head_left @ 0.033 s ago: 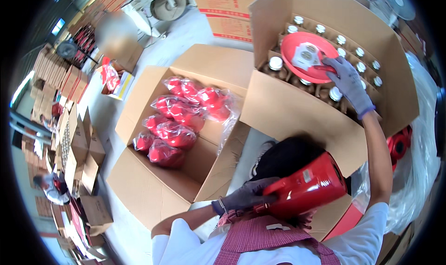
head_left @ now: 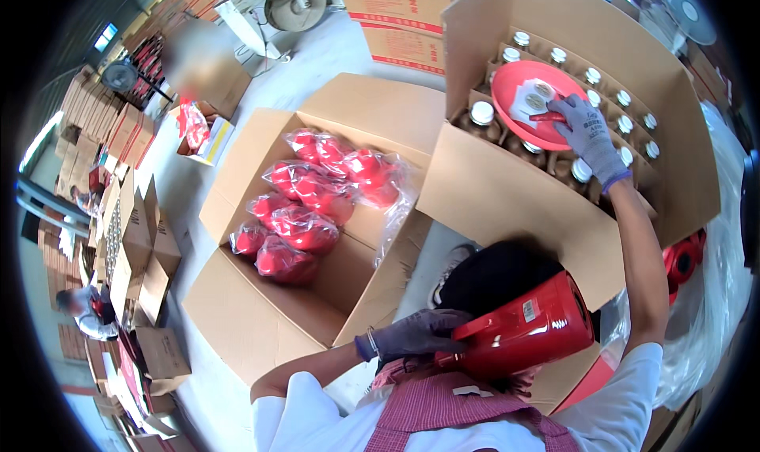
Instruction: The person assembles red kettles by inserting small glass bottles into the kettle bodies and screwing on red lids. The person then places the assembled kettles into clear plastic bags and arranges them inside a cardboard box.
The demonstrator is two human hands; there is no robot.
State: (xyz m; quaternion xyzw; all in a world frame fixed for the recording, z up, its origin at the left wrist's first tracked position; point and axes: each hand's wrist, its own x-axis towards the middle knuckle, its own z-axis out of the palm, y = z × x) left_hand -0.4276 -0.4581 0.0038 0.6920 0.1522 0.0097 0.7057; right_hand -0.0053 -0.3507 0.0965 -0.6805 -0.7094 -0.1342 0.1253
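Note:
My left hand (head_left: 419, 332), in a dark grey glove, is closed on the handle of a glossy red jug (head_left: 518, 325). The jug lies tilted in front of my chest, its dark round end facing right. A small pale label is stuck to its side. My right hand (head_left: 587, 129), in a light grey glove, reaches into a red bowl (head_left: 507, 78), fingers closed on a small red piece (head_left: 548, 117) whose kind I cannot make out. White paper with round stickers (head_left: 534, 97) lies in the bowl. Brown bottles with whitish caps (head_left: 481, 113) stand beneath the bowl in a divided carton (head_left: 507, 191).
An open carton (head_left: 269, 321) to the left holds several red items in clear plastic bags (head_left: 305, 229). Clear plastic sheeting (head_left: 697, 325) hangs at the right, beside more red parts (head_left: 682, 260). Closed cartons (head_left: 404, 44) are stacked behind. Another person (head_left: 87, 309) is far left.
The whole view has shifted slightly. My right hand has moved a little over the bowl, and more of the round stickers shows. The jug stays in my left hand, turned slightly.

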